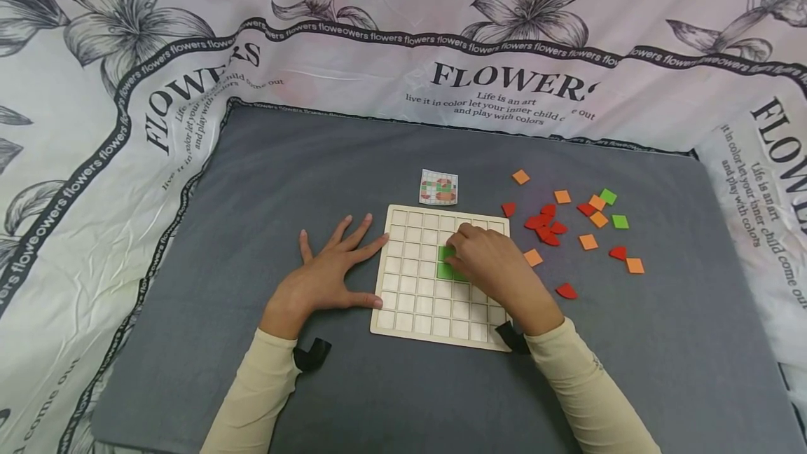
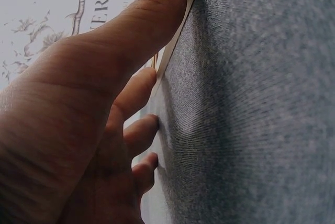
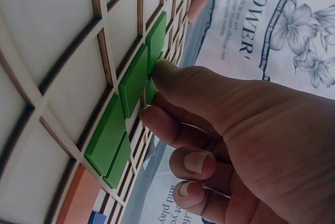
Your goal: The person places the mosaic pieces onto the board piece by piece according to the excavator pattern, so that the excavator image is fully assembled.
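Note:
A pale wooden grid board [image 1: 406, 303] lies on the grey cloth. My left hand [image 1: 321, 275] spreads its fingers at the board's left side, the thumb [image 2: 152, 14] and index fingertip against its edge. Over the right half of the board, my right hand [image 1: 494, 265] pinches a green square tile [image 3: 151, 92] between thumb and index finger, low over the grid. More green tiles [image 3: 107, 135] sit in neighbouring cells, partly hidden by this hand in the head view. An orange piece [image 3: 78, 195] shows low in the right wrist view.
Behind the board lies a small printed pattern card [image 1: 438, 188]. Right of the board are scattered red pieces [image 1: 566, 291], orange square tiles [image 1: 588, 242] and green tiles [image 1: 621, 221]. A flower-printed cloth [image 1: 353, 69] borders the grey surface.

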The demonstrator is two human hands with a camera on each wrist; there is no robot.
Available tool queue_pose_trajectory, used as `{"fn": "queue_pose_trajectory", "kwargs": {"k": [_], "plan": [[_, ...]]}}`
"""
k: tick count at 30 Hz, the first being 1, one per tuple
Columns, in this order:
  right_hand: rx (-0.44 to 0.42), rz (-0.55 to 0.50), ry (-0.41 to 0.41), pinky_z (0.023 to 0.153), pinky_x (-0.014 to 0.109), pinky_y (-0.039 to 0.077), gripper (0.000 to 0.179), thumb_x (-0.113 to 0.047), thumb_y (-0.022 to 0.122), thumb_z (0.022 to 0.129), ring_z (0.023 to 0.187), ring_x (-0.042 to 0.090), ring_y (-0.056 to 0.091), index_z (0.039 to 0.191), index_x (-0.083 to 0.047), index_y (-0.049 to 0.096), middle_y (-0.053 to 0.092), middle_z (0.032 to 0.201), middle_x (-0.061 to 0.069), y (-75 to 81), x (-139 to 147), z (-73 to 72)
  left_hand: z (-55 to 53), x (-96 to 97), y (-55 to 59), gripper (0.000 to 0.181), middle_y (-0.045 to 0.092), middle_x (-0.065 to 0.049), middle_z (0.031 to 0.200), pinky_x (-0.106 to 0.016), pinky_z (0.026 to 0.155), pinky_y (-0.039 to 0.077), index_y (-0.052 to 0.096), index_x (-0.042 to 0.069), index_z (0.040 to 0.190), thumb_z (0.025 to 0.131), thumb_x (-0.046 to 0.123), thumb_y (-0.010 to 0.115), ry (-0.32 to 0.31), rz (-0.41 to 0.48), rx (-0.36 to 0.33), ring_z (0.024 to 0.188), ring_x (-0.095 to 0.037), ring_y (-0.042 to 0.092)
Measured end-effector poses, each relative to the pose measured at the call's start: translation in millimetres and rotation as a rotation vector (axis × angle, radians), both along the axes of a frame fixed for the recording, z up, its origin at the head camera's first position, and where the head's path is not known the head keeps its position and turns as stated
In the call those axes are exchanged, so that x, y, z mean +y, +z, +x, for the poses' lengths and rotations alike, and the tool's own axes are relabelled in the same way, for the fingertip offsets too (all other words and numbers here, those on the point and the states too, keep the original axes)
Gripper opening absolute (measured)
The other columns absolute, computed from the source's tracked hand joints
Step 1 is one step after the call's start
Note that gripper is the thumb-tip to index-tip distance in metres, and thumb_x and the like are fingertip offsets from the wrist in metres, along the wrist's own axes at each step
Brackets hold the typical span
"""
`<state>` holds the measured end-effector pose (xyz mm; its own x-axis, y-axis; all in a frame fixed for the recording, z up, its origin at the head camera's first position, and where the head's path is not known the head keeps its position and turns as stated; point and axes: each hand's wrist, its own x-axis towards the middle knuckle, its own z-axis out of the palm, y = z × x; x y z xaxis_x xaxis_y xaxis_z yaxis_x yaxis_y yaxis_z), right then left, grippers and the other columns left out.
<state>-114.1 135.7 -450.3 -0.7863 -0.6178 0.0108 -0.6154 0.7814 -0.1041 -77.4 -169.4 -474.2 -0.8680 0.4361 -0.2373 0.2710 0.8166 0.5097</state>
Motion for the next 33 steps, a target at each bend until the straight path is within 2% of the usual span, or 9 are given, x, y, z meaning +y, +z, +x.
{"fn": "queue_pose_trajectory", "kwargs": {"k": [16,24,33], "plan": [[-0.019,-0.031,-0.012,0.065,0.038,0.059,0.020,-0.023,0.083,0.094,0.075,0.021,0.068,0.106,-0.007,0.081,0.070,0.096,0.005,-0.4,4.5,-1.2,-0.4,0.0,-1.5,0.114,0.007,0.004,0.178,-0.086,0.108,-0.017,0.028,0.039,0.168,0.075,0.071,0.086,0.000,-0.004,0.007,0.165,-0.031,-0.004],[-0.079,-0.082,-0.055,0.070,0.041,0.060,0.019,-0.022,0.080,0.096,0.082,0.024,0.071,0.110,-0.009,0.081,0.073,0.104,0.005,8.1,15.1,-2.2,0.1,0.7,1.3,0.113,0.007,0.004,0.179,-0.085,0.109,-0.017,0.029,0.038,0.168,0.076,0.069,0.086,0.005,0.004,0.005,0.165,-0.032,-0.003],[-0.078,-0.085,-0.118,0.061,0.037,0.057,0.020,-0.021,0.080,0.097,0.072,0.016,0.067,0.112,-0.008,0.079,0.071,0.104,0.003,12.9,35.2,-3.0,0.8,1.3,1.7,0.113,0.008,0.003,0.178,-0.086,0.108,-0.016,0.030,0.036,0.168,0.076,0.069,0.086,-0.001,0.001,0.009,0.165,-0.033,-0.002]]}}
